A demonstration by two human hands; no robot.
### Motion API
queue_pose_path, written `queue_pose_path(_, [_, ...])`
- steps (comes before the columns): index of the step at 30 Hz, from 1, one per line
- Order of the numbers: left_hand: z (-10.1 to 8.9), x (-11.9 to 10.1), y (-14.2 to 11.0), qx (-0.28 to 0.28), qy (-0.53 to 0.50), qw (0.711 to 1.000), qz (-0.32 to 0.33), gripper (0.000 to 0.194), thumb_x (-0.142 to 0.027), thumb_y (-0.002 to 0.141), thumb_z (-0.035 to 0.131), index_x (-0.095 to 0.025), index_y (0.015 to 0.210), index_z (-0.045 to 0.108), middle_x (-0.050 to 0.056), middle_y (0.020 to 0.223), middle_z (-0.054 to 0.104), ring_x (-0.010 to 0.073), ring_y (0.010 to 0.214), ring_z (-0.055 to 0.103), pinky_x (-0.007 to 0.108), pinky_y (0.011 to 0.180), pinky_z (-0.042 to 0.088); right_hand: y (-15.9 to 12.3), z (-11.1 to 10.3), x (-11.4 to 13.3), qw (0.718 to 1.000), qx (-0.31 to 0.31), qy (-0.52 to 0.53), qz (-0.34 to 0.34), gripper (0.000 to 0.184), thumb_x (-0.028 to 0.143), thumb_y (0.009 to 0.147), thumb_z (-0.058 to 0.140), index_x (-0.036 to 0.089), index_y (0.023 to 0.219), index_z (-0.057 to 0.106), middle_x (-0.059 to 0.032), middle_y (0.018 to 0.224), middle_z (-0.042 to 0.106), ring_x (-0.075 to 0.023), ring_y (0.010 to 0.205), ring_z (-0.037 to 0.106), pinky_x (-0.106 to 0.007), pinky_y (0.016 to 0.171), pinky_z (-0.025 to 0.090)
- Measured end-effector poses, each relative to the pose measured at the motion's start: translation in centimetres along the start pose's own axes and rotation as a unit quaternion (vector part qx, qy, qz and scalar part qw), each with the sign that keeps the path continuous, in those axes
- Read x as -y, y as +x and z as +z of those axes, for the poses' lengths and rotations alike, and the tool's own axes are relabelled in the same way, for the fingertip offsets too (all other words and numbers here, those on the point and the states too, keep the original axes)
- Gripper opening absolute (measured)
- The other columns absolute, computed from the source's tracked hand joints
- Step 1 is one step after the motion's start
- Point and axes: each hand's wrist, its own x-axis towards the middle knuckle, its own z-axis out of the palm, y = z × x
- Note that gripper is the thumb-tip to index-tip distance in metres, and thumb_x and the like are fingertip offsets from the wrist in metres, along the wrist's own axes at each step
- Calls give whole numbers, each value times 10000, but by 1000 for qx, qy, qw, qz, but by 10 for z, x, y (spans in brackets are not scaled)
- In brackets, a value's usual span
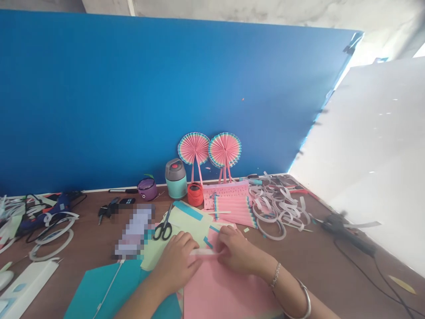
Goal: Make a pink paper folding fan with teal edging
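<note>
A large sheet of pink paper (226, 290) lies before me, and a narrow pale band (203, 251) runs along its far edge. My left hand (177, 261) has its fingers curled over the left end of that edge, with the thumb on the near side. At the right end, my right hand (236, 249) pinches the same edge with bent fingers. Part of the edge is hidden under the fingers. Pale green paper (156, 253) with blue strips is beneath and beyond the hands. Black-handled scissors (163, 229) rest on it, left of the hands.
Two round pink pleated fans (225, 149) lean on the blue panel, behind a red tape roll (195, 195) and a teal container (176, 179). Pleated pink paper (234, 208) and curled white strips (282, 204) lie right. Teal sheets (99, 288) and a phone (135, 230) are left.
</note>
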Motion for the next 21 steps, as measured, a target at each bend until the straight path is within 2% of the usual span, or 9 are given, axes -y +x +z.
queue_pose_path(4, [-2, 2, 3, 15, -58, 998, -34, 109, -168, 703, 617, -196, 801, 577, 35, 879, 571, 215, 891, 500, 359, 811, 391, -4, -5, 1, 997, 30, 61, 27, 223, 79, 605, 548, 189, 799, 552, 5, 759, 593, -155, 707, 521, -272, 683, 367])
queue_pose_path(8, [-3, 10, 6, 3, -165, 983, -77, 57, -194, 715, 583, -190, 690, 532, 18, 797, 557, 186, 807, 509, 308, 748, 395, -4, -12, -5, 994, -7, 107, 38, 318, 71, 629, 519, 211, 910, 572, -1, 836, 626, -169, 776, 543, -239, 627, 361])
queue_pose_path(12, [-5, 18, 9, 9, -293, 948, -127, 166, -318, 746, 552, -178, 657, 549, 10, 681, 540, 166, 688, 499, 281, 658, 382, -1, -15, -16, 989, -49, 136, 35, 304, 54, 653, 477, 203, 883, 608, -5, 834, 645, -162, 760, 560, -241, 646, 385])
queue_pose_path(16, [-9, 17, 11, 0, -371, 915, -159, 249, -387, 730, 552, -170, 607, 543, -21, 568, 477, 129, 578, 441, 251, 569, 332, 2, -14, -23, 982, -64, 174, 17, 246, 68, 679, 470, 189, 819, 632, -12, 840, 664, -169, 779, 590, -241, 657, 411])
queue_pose_path(21, [-10, 7, 11, -2, -435, 873, -222, 283, -446, 726, 540, -176, 641, 527, -90, 416, 363, 75, 375, 348, 224, 453, 244, 5, -10, -22, 987, -94, 132, 8, 216, 74, 708, 476, 186, 796, 638, -22, 785, 659, -179, 749, 589, -268, 663, 424])
